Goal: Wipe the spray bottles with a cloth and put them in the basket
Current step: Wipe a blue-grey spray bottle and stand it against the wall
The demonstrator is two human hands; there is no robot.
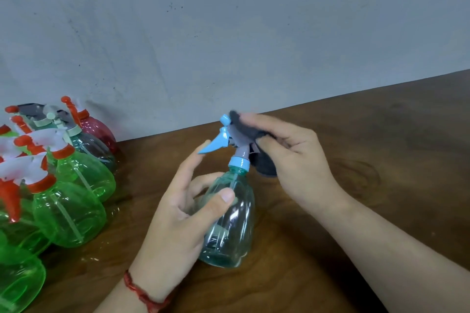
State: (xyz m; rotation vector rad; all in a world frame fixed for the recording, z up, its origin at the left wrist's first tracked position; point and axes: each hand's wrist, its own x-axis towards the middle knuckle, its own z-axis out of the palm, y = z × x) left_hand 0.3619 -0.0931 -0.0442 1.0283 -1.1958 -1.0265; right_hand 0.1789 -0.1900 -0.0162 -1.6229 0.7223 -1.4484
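clear teal spray bottle (235,232), blue trigger (212,144); left hand (175,226) grips body, right hand (296,157) pinches grey cloth (265,167)

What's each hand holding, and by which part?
The left hand grips the blue-capped spray bottle round its body; the right hand presses the dark cloth, bunched in its fingers, onto the sprayer head.

clear teal bottle (230,221), blue trigger (213,143), dark grey cloth (256,145), green bottles (68,211)

Bare wall (229,20) behind a wooden counter (381,134).
Grey, scuffed plaster meets dark brown wood grain under soft, even light.
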